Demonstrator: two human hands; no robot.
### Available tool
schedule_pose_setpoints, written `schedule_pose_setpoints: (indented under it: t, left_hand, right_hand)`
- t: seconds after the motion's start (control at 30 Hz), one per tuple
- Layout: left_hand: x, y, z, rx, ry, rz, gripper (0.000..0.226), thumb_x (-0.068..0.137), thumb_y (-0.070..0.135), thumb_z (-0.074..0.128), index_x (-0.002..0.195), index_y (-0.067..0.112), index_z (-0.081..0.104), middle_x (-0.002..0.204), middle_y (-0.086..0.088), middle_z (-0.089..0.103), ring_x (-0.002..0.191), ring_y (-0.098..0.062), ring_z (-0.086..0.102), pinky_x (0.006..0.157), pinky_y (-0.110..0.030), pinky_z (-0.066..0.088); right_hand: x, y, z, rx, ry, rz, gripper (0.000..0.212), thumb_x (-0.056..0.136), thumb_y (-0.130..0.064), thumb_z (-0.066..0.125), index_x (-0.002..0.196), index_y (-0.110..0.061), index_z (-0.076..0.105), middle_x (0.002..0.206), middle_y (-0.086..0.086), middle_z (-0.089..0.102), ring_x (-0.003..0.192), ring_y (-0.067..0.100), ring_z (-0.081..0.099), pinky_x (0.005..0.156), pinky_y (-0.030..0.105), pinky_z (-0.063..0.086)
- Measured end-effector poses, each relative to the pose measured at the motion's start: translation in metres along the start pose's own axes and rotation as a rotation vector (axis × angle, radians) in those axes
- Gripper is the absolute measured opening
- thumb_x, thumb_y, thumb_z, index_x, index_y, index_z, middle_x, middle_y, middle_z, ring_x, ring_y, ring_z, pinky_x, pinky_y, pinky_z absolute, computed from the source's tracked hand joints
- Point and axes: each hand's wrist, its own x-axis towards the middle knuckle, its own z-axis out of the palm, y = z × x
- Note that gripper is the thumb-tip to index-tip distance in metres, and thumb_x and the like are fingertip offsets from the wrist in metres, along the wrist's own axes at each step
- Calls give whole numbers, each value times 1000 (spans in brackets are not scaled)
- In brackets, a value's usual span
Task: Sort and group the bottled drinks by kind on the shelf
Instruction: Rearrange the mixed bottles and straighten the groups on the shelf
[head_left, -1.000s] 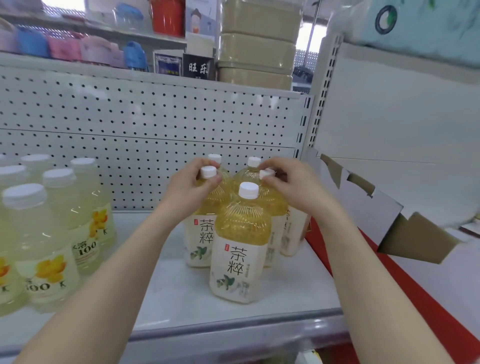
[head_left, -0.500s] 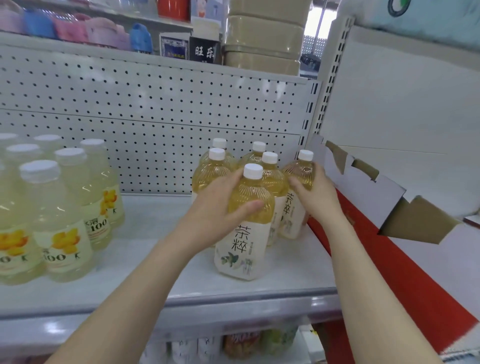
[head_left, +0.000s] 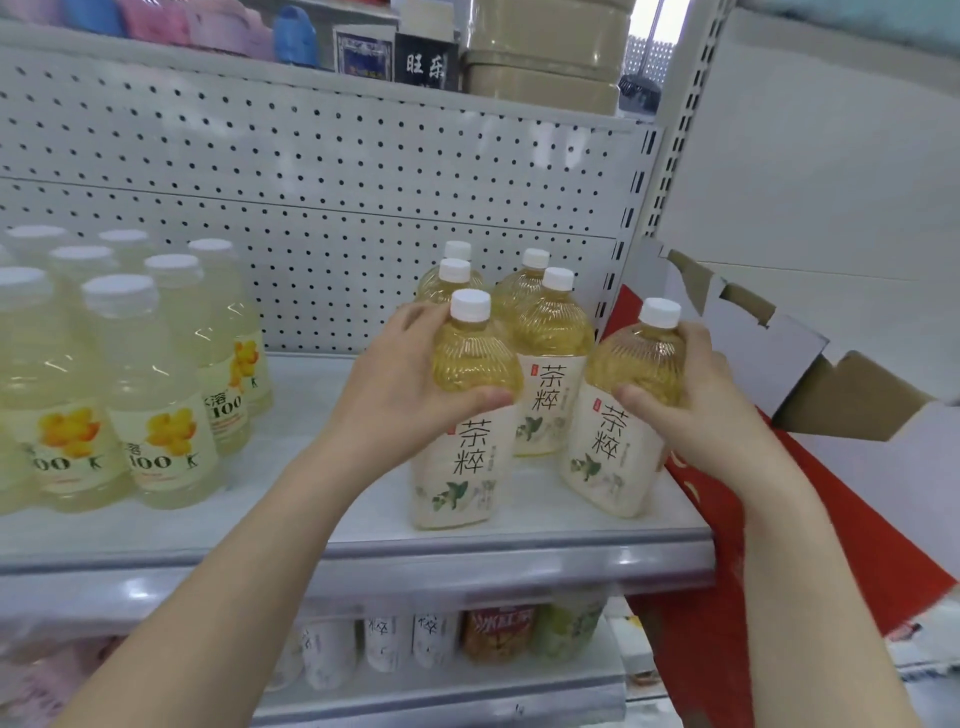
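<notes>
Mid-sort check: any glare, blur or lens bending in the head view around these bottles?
Head view: soft even light; labels on the tea bottles in the left hand and right hand read sharp; glare streaks on the lemon drink bottles; lower-shelf bottles blurred; wide lens bows the shelf edge.

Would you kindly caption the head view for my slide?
Left hand grips the front tea bottle, right hand the tilted tea bottle, at the shelf; four more stand behind, pale yellow drinks at left.
</notes>
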Motion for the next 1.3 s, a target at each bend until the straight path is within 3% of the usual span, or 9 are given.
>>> schedule_pose_setpoints:
  t: [0.1, 0.23, 0.4, 0.57, 0.7, 0.87, 1.03, 1.2, 1.3]
  left_hand:
    - [-1, 1, 1, -64, -21, 21, 76, 67, 50, 83, 134, 37, 51, 129, 9, 47, 111, -2, 45, 89, -19, 33]
    - [-3, -8, -2, -70, -93, 37, 91, 67, 50, 83, 145, 37, 38, 133, 9, 46, 118, -1, 43, 101, -23, 36]
    - [-20, -27, -11, -43, -110, -70, 111, 53, 62, 79, 147, 53, 21, 142, 13, 44, 126, -10, 48, 103, -45, 47]
    - [-15, -26, -3, 28, -61, -54, 107, 63, 48, 87, 149, 46, 22, 144, 9, 43, 125, -12, 47, 99, -44, 48]
    - [-11, -26, 7, 117, 13, -59, 107, 66, 49, 85, 150, 44, 20, 149, 6, 33, 126, -16, 46, 98, -41, 48]
    - [-13, -40, 11, -26, -23, -213, 135, 59, 50, 90, 157, 34, -1, 164, 14, 5, 150, -8, 11, 117, -33, 21]
    - [-13, -49, 24, -252, -122, -255, 101, 51, 47, 90, 133, 56, 31, 120, 28, 61, 111, 0, 61, 91, -33, 54]
    - [-15, -53, 33, -266, -64, -198, 96, 49, 52, 87, 131, 55, 37, 119, 27, 62, 109, 0, 61, 87, -40, 57]
    - [-14, -59, 32, -229, -75, -191, 103, 48, 54, 89, 136, 52, 36, 127, 24, 57, 117, -3, 57, 91, -42, 56]
  right_hand:
    - [-11, -7, -6, 219, -166, -133, 71, 87, -36, 76, 144, -42, 34, 134, -14, 57, 119, 4, 59, 99, 33, 50]
    - [-7, -14, 9, 430, -308, -206, 73, 87, -28, 78, 148, -39, 40, 138, -14, 60, 125, 7, 60, 107, 41, 49]
    - [1, -16, 20, 303, -171, -218, 69, 87, -34, 77, 136, -62, 38, 135, -22, 55, 121, -4, 56, 102, 34, 53]
    - [5, -17, 22, 310, -218, -236, 68, 92, -26, 72, 146, -47, 37, 139, -22, 52, 124, -5, 54, 104, 32, 52]
    - [8, -18, 20, 280, -230, -233, 67, 86, -38, 78, 132, -63, 37, 138, -22, 52, 126, -3, 52, 107, 36, 50]
    - [16, -24, 32, 297, -116, -216, 83, 68, -52, 87, 135, -59, 39, 135, -31, 49, 127, -12, 47, 102, 26, 44]
    - [19, -20, 44, 313, -103, -171, 80, 70, -47, 87, 136, -48, 42, 122, -37, 55, 110, -24, 50, 89, 10, 38]
    - [23, -23, 53, 290, -48, -180, 77, 73, -41, 85, 134, -39, 39, 115, -38, 49, 100, -32, 47, 81, -1, 37]
    - [26, -26, 52, 240, -33, -193, 85, 70, -55, 80, 141, -34, 39, 126, -34, 50, 115, -14, 49, 99, 17, 39]
